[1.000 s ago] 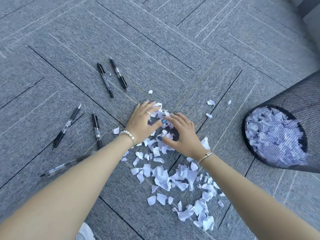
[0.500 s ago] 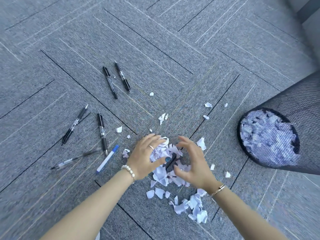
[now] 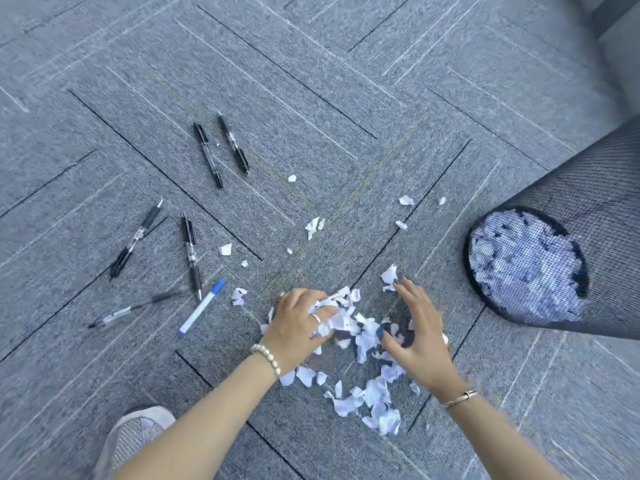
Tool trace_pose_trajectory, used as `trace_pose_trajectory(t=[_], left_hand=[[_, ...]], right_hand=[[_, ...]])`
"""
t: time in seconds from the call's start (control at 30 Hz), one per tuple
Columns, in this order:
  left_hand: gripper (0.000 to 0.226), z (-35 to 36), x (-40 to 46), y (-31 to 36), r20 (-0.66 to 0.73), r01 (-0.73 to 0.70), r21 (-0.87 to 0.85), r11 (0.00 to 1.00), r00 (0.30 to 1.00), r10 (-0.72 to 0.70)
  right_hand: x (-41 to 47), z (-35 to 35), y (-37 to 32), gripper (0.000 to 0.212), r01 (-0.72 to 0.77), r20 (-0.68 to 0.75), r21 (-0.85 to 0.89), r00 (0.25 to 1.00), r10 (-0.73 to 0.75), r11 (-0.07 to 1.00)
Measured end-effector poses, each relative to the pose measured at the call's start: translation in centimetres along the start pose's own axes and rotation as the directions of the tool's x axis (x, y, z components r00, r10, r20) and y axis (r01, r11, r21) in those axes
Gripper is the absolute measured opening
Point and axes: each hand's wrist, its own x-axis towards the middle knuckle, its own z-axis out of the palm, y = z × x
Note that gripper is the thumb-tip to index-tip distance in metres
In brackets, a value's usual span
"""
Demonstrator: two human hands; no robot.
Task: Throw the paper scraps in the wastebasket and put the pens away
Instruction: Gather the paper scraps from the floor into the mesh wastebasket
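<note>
A pile of white paper scraps [image 3: 360, 336] lies on the grey carpet between my hands. My left hand [image 3: 298, 327] has its fingers curled into the pile's left side and grips a bunch of scraps. On the pile's right side my right hand [image 3: 420, 332] lies with fingers spread, touching the scraps. More scraps [image 3: 370, 400] trail toward me. The black mesh wastebasket [image 3: 588, 188] stands at the right, with scraps showing through its mesh. Several pens lie to the left, among them two black pens [image 3: 207, 155] and a white pen with a blue cap [image 3: 201, 308].
Stray scraps [image 3: 406, 200] lie scattered farther out on the carpet, some [image 3: 225, 250] near the pens. My shoe [image 3: 135, 438] shows at the bottom left. A wall or furniture edge [image 3: 620, 15] sits at the top right corner.
Both hands have dragged the scraps toward me across the carpet. The left hand has closed on scraps, and the right hand has drawn apart from it to the pile's right.
</note>
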Motion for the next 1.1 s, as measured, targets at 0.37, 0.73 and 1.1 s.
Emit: trace_pose_trajectory(t=[0.37, 0.73, 1.1], left_hand=[[0.037, -2.7, 1.9, 0.8, -0.031, 0.310, -0.484, 0.818, 0.928, -0.371], [0.049, -5.1, 1.7, -0.5, -0.028, 0.392, -0.551, 0.736, 0.873, -0.486], [0.051, -8.7, 3.0, 0.8, -0.051, 0.337, -0.617, 0.712, 0.885, -0.463]], right_hand=[[-0.8, 3.4, -2.6, 0.106, 0.094, 0.147, -0.245, 0.987, -0.059, 0.965], [0.9, 6.0, -3.0, 0.015, 0.344, -0.094, -0.218, 0.924, -0.370, 0.913], [1.5, 0.9, -6.7, 0.014, -0.019, -0.082, 0.163, 0.996, 0.033, 0.986]])
